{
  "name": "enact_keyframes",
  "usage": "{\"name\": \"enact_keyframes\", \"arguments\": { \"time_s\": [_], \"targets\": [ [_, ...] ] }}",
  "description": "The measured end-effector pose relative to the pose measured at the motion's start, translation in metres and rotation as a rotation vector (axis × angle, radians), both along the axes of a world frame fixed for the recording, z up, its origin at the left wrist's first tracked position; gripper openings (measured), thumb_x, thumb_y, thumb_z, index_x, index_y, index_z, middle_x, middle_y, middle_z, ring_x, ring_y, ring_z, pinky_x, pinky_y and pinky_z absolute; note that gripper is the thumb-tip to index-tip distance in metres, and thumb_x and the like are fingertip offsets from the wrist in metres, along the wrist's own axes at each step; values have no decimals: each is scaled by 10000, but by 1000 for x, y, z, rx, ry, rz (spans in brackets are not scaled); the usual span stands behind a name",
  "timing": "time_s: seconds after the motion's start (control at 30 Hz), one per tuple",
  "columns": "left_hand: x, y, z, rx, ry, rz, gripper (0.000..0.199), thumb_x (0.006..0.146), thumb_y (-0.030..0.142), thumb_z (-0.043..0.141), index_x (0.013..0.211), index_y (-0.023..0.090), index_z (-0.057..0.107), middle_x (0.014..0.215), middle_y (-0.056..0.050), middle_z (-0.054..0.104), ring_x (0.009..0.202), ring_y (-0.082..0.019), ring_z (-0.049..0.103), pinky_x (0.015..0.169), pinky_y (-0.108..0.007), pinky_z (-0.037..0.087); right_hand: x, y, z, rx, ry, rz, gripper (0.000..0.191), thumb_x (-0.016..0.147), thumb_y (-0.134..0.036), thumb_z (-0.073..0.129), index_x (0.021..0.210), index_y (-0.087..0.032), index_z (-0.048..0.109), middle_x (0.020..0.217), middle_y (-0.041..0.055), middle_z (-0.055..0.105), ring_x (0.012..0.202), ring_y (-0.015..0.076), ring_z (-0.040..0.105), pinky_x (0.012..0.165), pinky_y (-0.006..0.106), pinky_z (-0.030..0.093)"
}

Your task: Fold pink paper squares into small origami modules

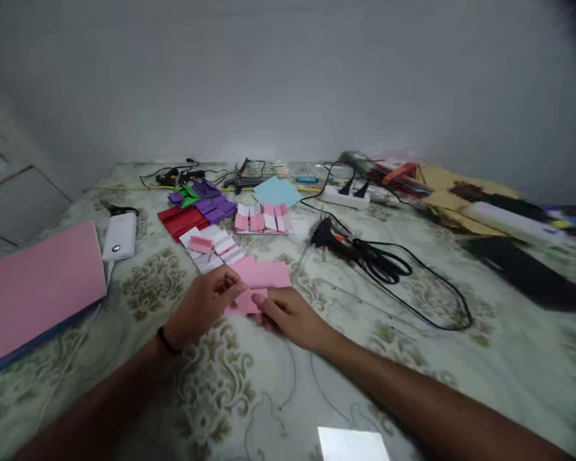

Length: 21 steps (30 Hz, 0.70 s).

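Left hand (210, 293) pinches small pink paper piece (244, 303); right hand (288, 314) grips same piece, thumb on top, just before larger pink paper (271, 275). Floral-patterned pale counter (264, 397) stretches wide nearer side, room for forearms; far edge runs along grey wall (288, 83). Counting: one black glue gun (323, 235), one white power strip (338, 196), two black plugs (362, 190).

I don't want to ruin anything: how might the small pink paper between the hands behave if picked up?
The pink paper between the left hand and right hand is probably light, being small. It looks thin, so it might bend or crease easily.
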State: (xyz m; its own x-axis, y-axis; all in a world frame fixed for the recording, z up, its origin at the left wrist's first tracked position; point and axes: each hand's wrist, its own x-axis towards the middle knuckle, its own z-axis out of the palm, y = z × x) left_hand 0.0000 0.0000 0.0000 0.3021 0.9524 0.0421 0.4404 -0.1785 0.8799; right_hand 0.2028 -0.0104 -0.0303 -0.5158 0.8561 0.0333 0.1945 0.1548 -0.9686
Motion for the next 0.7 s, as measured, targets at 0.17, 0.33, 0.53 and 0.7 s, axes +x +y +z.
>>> {"name": "enact_keyframes", "arguments": {
  "time_s": [0.17,0.33,0.53,0.7],
  "targets": [
    [-3,-2,-6,32,-49,12,186,917,360,627,976,184,618,863,-2,661,799,-139,639,715,-245,495,-1,-2,4,-29,10,21,608,975,-638,423,717,-133,643,518,-22,522,434,77,442,459,193,348],
    [-1,-2,-9,39,-75,4,205,904,306,628,1068,183,623,1006,-40,684,920,-173,665,828,-291,525,-1,-1,3,-15,-16,37,586,990,-602,423,754,-125,669,534,-16,533,455,82,455,480,197,362],
    [1,-5,-2,103,-29,-11,195,894,245,606,1078,188,635,1029,-38,685,984,-182,659,870,-297,513,-2,-2,0,36,-4,54,542,1004,-549,446,769,-120,679,567,-11,553,488,80,465,515,194,378],
    [0,-5,-2,123,0,-9,187,894,253,606,1066,190,641,1021,-39,689,973,-189,658,860,-308,511,-1,-3,0,33,-13,55,566,1013,-556,423,771,-116,684,565,-6,558,491,80,466,517,194,376]
  ]
}}
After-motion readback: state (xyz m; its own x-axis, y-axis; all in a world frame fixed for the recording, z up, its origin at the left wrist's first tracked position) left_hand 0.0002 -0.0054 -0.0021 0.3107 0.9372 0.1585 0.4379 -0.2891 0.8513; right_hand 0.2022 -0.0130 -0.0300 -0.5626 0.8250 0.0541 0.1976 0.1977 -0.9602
